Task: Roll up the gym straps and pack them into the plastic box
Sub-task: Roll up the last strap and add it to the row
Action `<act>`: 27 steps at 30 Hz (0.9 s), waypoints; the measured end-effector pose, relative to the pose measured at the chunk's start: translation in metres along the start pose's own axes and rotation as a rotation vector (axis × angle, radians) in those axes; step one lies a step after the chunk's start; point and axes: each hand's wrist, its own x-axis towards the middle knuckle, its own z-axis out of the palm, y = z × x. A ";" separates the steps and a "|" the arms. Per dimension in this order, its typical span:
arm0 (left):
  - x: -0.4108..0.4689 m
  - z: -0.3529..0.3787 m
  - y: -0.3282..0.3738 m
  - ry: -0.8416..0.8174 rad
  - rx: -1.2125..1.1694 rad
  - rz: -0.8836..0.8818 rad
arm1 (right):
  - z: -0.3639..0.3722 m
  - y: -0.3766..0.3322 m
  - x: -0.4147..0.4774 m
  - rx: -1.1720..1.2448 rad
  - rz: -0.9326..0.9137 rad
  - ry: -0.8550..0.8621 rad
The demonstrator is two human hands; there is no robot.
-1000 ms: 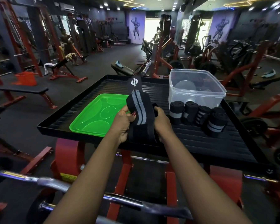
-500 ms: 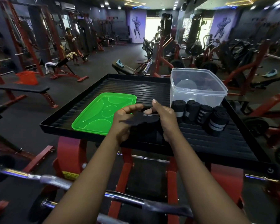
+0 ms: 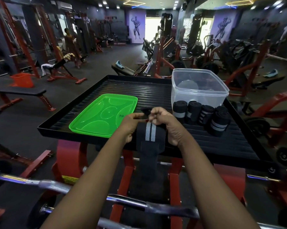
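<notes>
Pinching black strap (image 3: 150, 138) top with left hand (image 3: 130, 124) and right hand (image 3: 168, 123), tail hanging over tray (image 3: 222, 146) edge

Ribbed black tray (image 3: 139, 86) sits on a red frame (image 3: 68, 159). Person stands at its near edge, forearms extended over a chrome bar (image 3: 53, 185).

- Left hand (image 3: 131, 124) and right hand (image 3: 166, 123): close together, fingers curled, both pinching the far end of a strap (image 3: 150, 138).
- Strap: black, two grey stripes, lying between the hands; its free end hangs over the tray's near edge.
- Rolled straps (image 3: 200, 116): four, upright, in a row just in front of the plastic box (image 3: 199, 90).
- Plastic box: clear, uncovered, at the far right of the tray.
- Green lid (image 3: 103, 114): flat on the tray, left of the hands.
</notes>
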 end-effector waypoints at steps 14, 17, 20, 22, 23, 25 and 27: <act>0.006 -0.001 0.004 -0.036 0.571 0.089 | 0.004 0.003 0.003 -0.265 0.057 0.096; 0.006 -0.001 0.002 -0.079 0.532 0.071 | -0.004 0.003 0.019 -0.797 -0.026 0.272; 0.003 0.001 0.002 -0.036 0.299 -0.063 | -0.011 0.001 0.035 -1.228 -0.010 0.380; 0.003 0.004 0.002 -0.042 0.278 -0.092 | -0.013 0.000 0.043 -1.310 0.005 0.374; 0.004 0.003 0.001 -0.040 0.255 -0.081 | -0.014 0.000 0.047 -1.373 0.006 0.373; 0.002 0.004 0.001 -0.033 0.149 -0.124 | -0.015 0.000 0.056 -1.485 -0.015 0.373; 0.005 0.003 0.000 -0.033 0.131 -0.141 | -0.016 -0.001 0.063 -1.568 -0.026 0.373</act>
